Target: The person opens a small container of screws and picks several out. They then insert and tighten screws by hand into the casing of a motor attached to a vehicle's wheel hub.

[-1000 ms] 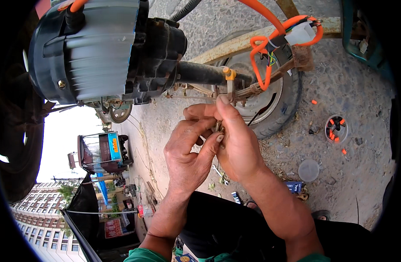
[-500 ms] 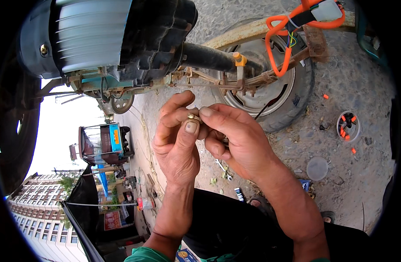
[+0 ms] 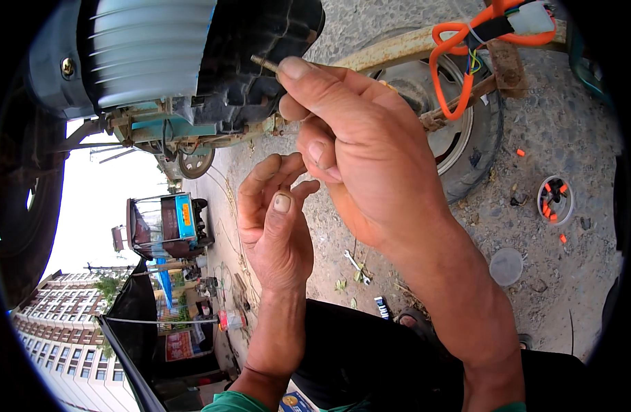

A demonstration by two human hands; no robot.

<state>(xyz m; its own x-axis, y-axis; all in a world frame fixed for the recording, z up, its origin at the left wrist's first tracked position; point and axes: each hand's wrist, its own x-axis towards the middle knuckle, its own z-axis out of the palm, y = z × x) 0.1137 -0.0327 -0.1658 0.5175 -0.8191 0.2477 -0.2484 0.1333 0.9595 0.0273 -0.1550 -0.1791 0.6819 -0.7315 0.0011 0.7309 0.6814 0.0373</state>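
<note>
My right hand (image 3: 370,158) is raised just below the large finned electric motor (image 3: 147,51) and its black housing (image 3: 250,31), pinching a thin metal bolt (image 3: 262,63) between thumb and forefinger. Below and left of it, my left hand (image 3: 271,233) has its fingers loosely curled with the thumb up; whatever may be inside is hidden. A loop of orange cable (image 3: 439,75) with coloured wires and a white connector (image 3: 532,19) hangs right of my right hand. The axle and wheel (image 3: 466,165) are partly covered by that hand.
On the rough ground lie a tub of orange-and-black small parts (image 3: 556,199), loose orange pieces (image 3: 520,152), a clear lid (image 3: 506,266), a wrench (image 3: 357,266) and a tube (image 3: 382,307). A parked three-wheeler (image 3: 161,226) and a dark awning (image 3: 130,302) appear at the left.
My right hand has parted from my left and risen up and leftward toward the motor with the bolt. My left hand stays lower, fingers curled. The view has shifted slightly.
</note>
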